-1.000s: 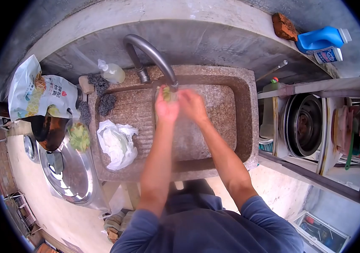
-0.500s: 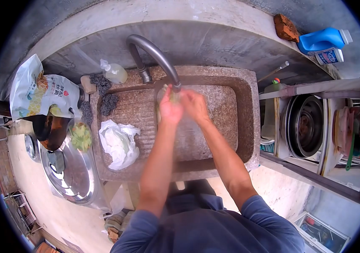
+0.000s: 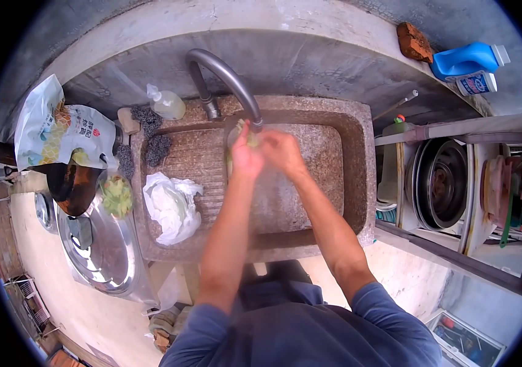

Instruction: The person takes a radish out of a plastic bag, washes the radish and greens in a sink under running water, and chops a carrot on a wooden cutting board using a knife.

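Note:
Both hands are together over the stone sink, just below the spout of the grey faucet. In my left hand is a pale green vegetable piece, partly covered by the fingers. My right hand is close beside it on the right, its fingers curled inward and somewhat blurred. What those right fingers grip is hidden. More pale green matter shows at the left hand's far edge, too blurred to name. A crumpled white plastic bag lies on the ribbed drainboard to the left.
Dark scouring pads and a soap bottle stand at the sink's back left. Left of the sink are a bag of green leaves, a large metal lid and a printed bag. At right, a rack holds metal basins.
My right hand has shifted very slightly, with its fingers still beside the left hand. Otherwise the scene looks the same apart from a tiny camera shift.

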The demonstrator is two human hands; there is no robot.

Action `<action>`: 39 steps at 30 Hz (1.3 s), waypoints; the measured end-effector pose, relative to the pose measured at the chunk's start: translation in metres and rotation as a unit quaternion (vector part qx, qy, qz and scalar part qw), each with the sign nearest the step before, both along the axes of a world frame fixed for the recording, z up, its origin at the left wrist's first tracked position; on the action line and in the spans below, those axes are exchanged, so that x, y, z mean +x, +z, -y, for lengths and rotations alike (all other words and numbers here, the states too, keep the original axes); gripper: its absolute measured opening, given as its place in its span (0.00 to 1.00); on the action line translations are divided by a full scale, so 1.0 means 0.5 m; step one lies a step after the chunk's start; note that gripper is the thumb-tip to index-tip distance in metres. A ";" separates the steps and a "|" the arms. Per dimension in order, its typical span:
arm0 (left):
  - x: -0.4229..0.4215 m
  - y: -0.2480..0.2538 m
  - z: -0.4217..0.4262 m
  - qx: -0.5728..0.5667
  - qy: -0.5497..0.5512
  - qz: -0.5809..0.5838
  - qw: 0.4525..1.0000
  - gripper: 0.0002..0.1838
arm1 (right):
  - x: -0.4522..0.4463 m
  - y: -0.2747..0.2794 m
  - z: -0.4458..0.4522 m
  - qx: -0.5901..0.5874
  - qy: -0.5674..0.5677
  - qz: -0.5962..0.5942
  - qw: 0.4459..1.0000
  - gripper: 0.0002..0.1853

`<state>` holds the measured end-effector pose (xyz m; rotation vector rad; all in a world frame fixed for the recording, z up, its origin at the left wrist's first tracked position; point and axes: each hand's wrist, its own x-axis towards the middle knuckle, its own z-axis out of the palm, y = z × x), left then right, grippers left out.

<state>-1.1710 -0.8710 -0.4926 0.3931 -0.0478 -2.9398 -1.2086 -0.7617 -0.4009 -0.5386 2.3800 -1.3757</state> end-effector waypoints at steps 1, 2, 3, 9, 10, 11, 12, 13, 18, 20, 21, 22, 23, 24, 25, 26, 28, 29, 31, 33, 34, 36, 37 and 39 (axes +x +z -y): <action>0.002 0.001 0.000 -0.002 0.003 -0.013 1.000 0.11 | 0.000 -0.015 -0.003 -0.030 0.000 -0.016 0.999 0.11; 0.005 0.005 -0.001 -0.005 0.005 -0.025 1.000 0.11 | 0.001 -0.013 -0.003 -0.060 -0.001 -0.031 0.998 0.09; 0.005 0.008 -0.003 -0.007 0.006 -0.038 0.999 0.11 | 0.003 -0.012 -0.005 -0.072 0.001 -0.018 0.997 0.09; 0.001 0.066 -0.012 0.003 0.032 0.066 0.997 0.20 | 0.010 -0.037 -0.008 -0.148 -0.011 0.026 0.989 0.09; 0.000 0.051 -0.008 0.014 0.015 0.029 0.999 0.16 | 0.012 -0.041 -0.010 -0.191 -0.023 0.066 0.979 0.09; 0.002 0.037 0.000 0.026 -0.001 -0.007 1.000 0.13 | 0.016 -0.045 -0.012 -0.233 -0.033 0.106 0.966 0.09; 0.004 0.023 0.006 0.037 -0.016 -0.043 0.998 0.10 | 0.022 -0.051 -0.015 -0.252 -0.034 0.106 0.961 0.12; 0.009 0.009 0.006 -0.015 -0.002 -0.023 1.000 0.10 | 0.030 -0.057 -0.021 -0.271 -0.034 0.106 0.956 0.15; 0.015 0.014 -0.039 -0.264 0.035 0.152 0.952 0.16 | 0.043 -0.089 -0.007 -0.301 -0.109 0.079 0.944 0.17; 0.010 -0.005 -0.068 -0.300 0.061 0.224 0.925 0.15 | 0.043 -0.083 0.010 -0.304 -0.090 0.064 0.946 0.16; 0.009 -0.018 -0.075 -0.354 0.061 0.246 0.900 0.12 | 0.045 -0.078 0.014 -0.339 -0.110 0.135 0.924 0.17; 0.010 -0.031 -0.078 -0.407 0.060 0.267 0.872 0.08 | 0.047 -0.072 0.017 -0.372 -0.130 0.205 0.896 0.18; 0.016 -0.001 -0.073 -0.418 0.071 0.201 0.883 0.11 | 0.048 -0.068 0.021 -0.402 -0.149 0.273 0.861 0.19; 0.017 0.024 -0.067 -0.473 0.067 0.182 0.859 0.12 | 0.046 -0.072 0.024 -0.392 -0.147 0.273 0.866 0.20; 0.020 0.048 -0.062 -0.527 0.062 0.163 0.832 0.14 | 0.045 -0.078 0.025 -0.382 -0.146 0.273 0.871 0.21; 0.026 0.054 -0.059 -0.579 0.054 0.145 0.801 0.15 | 0.045 -0.088 0.026 -0.371 -0.145 0.275 0.875 0.21; 0.047 0.036 -0.031 -0.630 0.015 0.155 0.761 0.16 | 0.044 -0.107 0.018 -0.357 -0.144 0.329 0.862 0.19; 0.064 0.033 -0.013 -0.633 -0.012 0.173 0.754 0.16 | 0.048 -0.123 0.012 -0.351 -0.148 0.343 0.858 0.19; 0.098 0.026 0.026 -0.619 -0.052 0.228 0.750 0.15 | 0.060 -0.205 -0.004 -0.306 -0.173 0.350 0.868 0.18; 0.169 0.012 0.050 -0.581 -0.076 0.306 0.750 0.14 | 0.090 -0.296 -0.014 -0.120 -0.131 0.314 0.933 0.23; 0.198 0.006 0.050 -0.601 -0.058 0.320 0.730 0.13 | 0.110 -0.339 -0.010 -0.025 -0.108 0.294 0.949 0.26; 0.257 -0.015 0.046 -0.636 -0.020 0.349 0.688 0.12 | 0.158 -0.433 0.024 0.114 -0.053 0.236 0.964 0.35; 0.281 -0.033 0.046 -0.689 -0.025 0.345 0.637 0.12 | 0.181 -0.463 0.047 0.183 -0.021 0.206 0.961 0.40; 0.323 -0.069 0.046 -0.769 -0.032 0.336 0.543 0.14 | 0.211 -0.475 0.088 0.208 -0.029 0.242 0.948 0.44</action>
